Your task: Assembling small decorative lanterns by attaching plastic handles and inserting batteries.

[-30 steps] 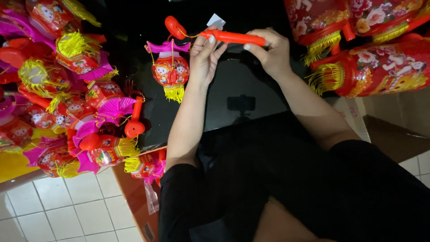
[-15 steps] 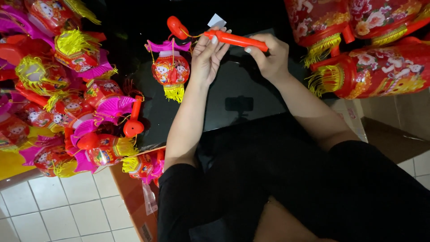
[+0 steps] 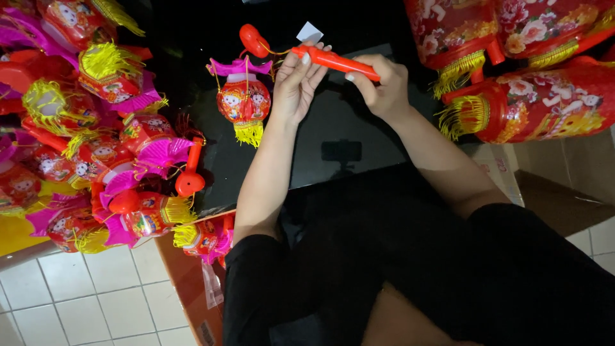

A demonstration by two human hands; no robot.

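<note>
Both hands hold a red plastic lantern stick [image 3: 336, 62] level over a dark glass table [image 3: 359, 128]. My left hand [image 3: 296, 80] pinches the stick near its front end. My right hand [image 3: 383, 86] grips its back end. A small red toy lantern [image 3: 244, 100] with a pink top and yellow fringe hangs by a thin string below the stick's round red tip [image 3: 254, 40]. A small white tag [image 3: 309, 32] shows just above my left fingers.
A heap of red lanterns [image 3: 96, 147] with pink frills and yellow tassels fills the left side. Larger red lanterns [image 3: 532, 96] lie at the upper right. A brown cardboard box [image 3: 192, 282] stands on the white tiled floor beside my knees.
The stick and hanging lantern stay almost still. My left fingers have shifted slightly along the stick near its front end.
</note>
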